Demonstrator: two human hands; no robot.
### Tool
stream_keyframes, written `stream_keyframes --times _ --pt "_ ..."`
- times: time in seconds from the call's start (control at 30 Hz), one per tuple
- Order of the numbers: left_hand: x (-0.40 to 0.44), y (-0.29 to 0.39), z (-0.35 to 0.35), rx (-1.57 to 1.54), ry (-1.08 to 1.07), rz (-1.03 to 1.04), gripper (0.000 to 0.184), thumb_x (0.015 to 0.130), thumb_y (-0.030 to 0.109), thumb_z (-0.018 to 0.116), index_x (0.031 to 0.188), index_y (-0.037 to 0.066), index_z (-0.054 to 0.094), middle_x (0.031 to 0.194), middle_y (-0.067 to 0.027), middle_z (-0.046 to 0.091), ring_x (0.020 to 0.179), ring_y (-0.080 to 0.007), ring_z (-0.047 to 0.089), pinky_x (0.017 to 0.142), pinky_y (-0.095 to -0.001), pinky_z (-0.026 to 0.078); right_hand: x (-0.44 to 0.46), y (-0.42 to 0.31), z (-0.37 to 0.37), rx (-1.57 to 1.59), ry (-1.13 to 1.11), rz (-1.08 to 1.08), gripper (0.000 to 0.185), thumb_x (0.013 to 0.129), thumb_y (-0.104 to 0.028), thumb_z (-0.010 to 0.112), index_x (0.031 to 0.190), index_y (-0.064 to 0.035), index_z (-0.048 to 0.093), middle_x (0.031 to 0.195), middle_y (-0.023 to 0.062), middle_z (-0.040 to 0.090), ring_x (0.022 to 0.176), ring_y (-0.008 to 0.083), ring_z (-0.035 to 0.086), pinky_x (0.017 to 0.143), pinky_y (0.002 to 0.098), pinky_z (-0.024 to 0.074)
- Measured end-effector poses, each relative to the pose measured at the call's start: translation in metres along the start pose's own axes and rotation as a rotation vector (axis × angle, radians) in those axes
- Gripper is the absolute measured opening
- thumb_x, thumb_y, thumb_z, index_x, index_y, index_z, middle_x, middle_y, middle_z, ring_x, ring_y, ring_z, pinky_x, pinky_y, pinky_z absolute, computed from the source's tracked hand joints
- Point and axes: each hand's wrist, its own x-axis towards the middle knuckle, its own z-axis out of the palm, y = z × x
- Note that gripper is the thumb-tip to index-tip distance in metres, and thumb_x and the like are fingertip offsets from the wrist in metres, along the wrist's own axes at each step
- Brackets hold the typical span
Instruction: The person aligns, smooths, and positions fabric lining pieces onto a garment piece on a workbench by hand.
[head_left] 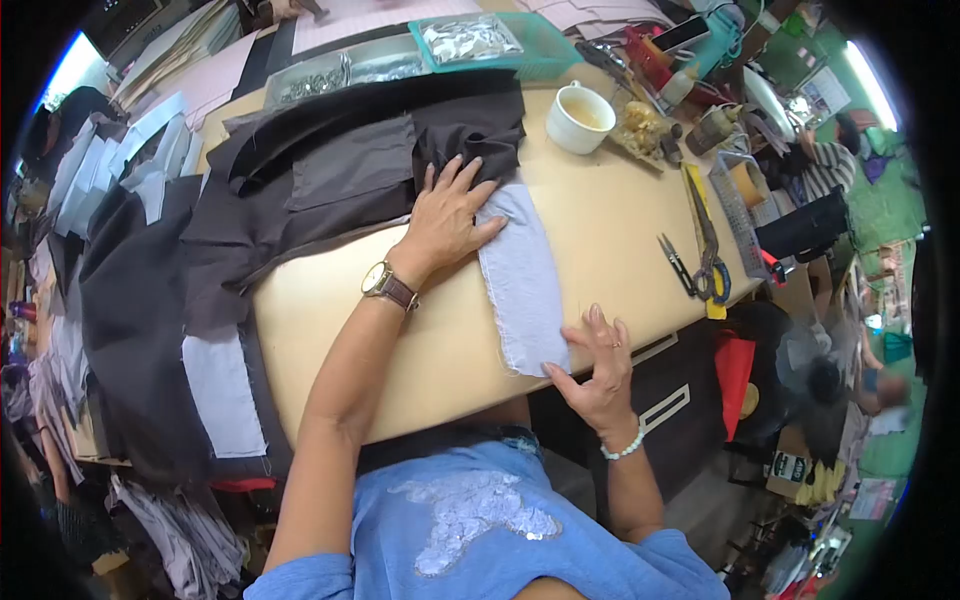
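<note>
Dark brown fabric (255, 165) lies in folds over the far side of the table (390, 345), with a smoother dark patch (355, 165) on it. From its right end a pale grey-blue fabric strip (525, 280) with frayed edges runs toward me. My left hand (445, 220) rests flat, fingers spread, where the dark fabric meets the strip. At the strip's near end is my right hand (598, 378), its thumb and fingers apart and touching the strip's corner and edge. Another pale piece (222, 395) hangs with the dark cloth on the left.
A white cup (580, 118) stands at the back right. Scissors (708, 240) and small thread snips (676, 265) lie near the right edge, beside a grey basket (735, 200). Behind the fabric are a teal basket (550, 55) and a tray of small parts (310, 80).
</note>
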Motion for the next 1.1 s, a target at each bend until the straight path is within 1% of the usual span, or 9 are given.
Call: stream_keyframes --times 0.07,0.17,0.3,0.53,0.67,0.77,0.8,0.93,1.1 --pt "0.003 -0.006 0.002 -0.126 0.011 -0.051 0.068 0.077 0.045 0.064 0.132 0.009 0.048 0.136 -0.0177 0.044 0.133 -0.0344 0.032 0.109 -0.0528 0.020 0.013 0.009 -0.021 0.025 -0.099 0.012 0.064 0.074 -0.025 0.074 0.125 0.0025 0.048 0.105 0.0151 0.062 0.102 0.0314 0.054 0.098 0.0517 0.0329" --pt "0.002 -0.007 -0.001 -0.200 0.018 -0.074 0.083 0.071 0.047 0.069 0.137 0.006 0.040 0.135 -0.0210 0.045 0.133 -0.0346 0.033 0.111 -0.0480 0.021 0.069 0.026 -0.045 -0.197 0.090 -0.125 0.063 0.074 -0.026 0.073 0.125 0.0013 0.048 0.104 0.0154 0.060 0.097 0.0323 0.054 0.097 0.0518 0.0342" --pt "-0.001 -0.005 -0.003 -0.367 0.134 -0.135 0.079 0.076 0.043 0.068 0.138 0.004 0.038 0.134 -0.0251 0.044 0.131 -0.0370 0.036 0.109 -0.0434 0.026 0.168 0.067 -0.048 -0.269 0.257 -0.168 0.054 0.073 -0.033 0.073 0.116 -0.0045 0.060 0.118 0.0189 0.054 0.113 0.0356 0.048 0.099 0.0506 0.0320" --pt "0.003 -0.010 -0.005 -0.677 0.312 -0.234 0.057 0.095 0.038 0.042 0.133 -0.005 0.041 0.131 -0.0308 0.044 0.123 -0.0411 0.042 0.102 -0.0390 0.035 0.272 0.111 -0.018 -0.611 -0.197 0.063 0.083 0.069 -0.078 0.049 0.112 -0.0095 0.067 0.140 0.0222 0.038 0.133 0.0416 0.026 0.104 0.0565 0.0211" --pt "0.004 -0.008 -0.006 -0.709 0.298 -0.277 0.053 0.096 0.037 0.039 0.128 -0.005 0.047 0.124 -0.0274 0.052 0.117 -0.0406 0.048 0.100 -0.0401 0.037 0.285 0.112 -0.006 -0.623 -0.339 0.200 0.087 0.070 -0.080 0.043 0.112 -0.0081 0.068 0.142 0.0174 0.037 0.134 0.0409 0.024 0.106 0.0586 0.0167" --pt "0.005 -0.008 -0.007 -0.691 0.271 -0.267 0.053 0.097 0.038 0.038 0.126 -0.005 0.049 0.122 -0.0268 0.054 0.117 -0.0402 0.048 0.099 -0.0404 0.037 0.289 0.100 -0.022 -0.564 -0.278 0.187 0.081 0.076 -0.075 0.043 0.111 -0.0061 0.067 0.141 0.0157 0.040 0.134 0.0394 0.025 0.105 0.0602 0.0163" --pt "0.005 -0.007 -0.008 -0.695 0.289 -0.259 0.051 0.097 0.036 0.038 0.123 -0.005 0.051 0.120 -0.0263 0.055 0.116 -0.0404 0.048 0.099 -0.0409 0.038 0.284 0.107 -0.022 -0.530 -0.029 0.083 0.057 0.083 -0.057 0.050 0.101 -0.0076 0.070 0.136 0.0162 0.044 0.132 0.0384 0.029 0.103 0.0613 0.0206" --pt "0.005 -0.008 -0.007 -0.698 0.292 -0.204 0.046 0.097 0.031 0.037 0.122 -0.004 0.052 0.121 -0.0250 0.055 0.115 -0.0400 0.049 0.099 -0.0408 0.038 0.267 0.124 -0.023 -0.506 0.199 -0.037 0.015 0.078 -0.015 0.056 0.082 -0.0125 0.070 0.134 0.0153 0.047 0.129 0.0384 0.035 0.103 0.0601 0.0238" --pt "0.002 -0.011 -0.003 -0.646 0.316 -0.100 0.043 0.097 0.029 0.036 0.120 -0.002 0.054 0.123 -0.0211 0.056 0.113 -0.0385 0.051 0.097 -0.0404 0.040 0.242 0.104 -0.019 -0.595 -0.002 -0.093 0.017 0.076 -0.007 0.054 0.080 -0.0122 0.069 0.133 0.0144 0.048 0.130 0.0377 0.035 0.104 0.0598 0.0238"
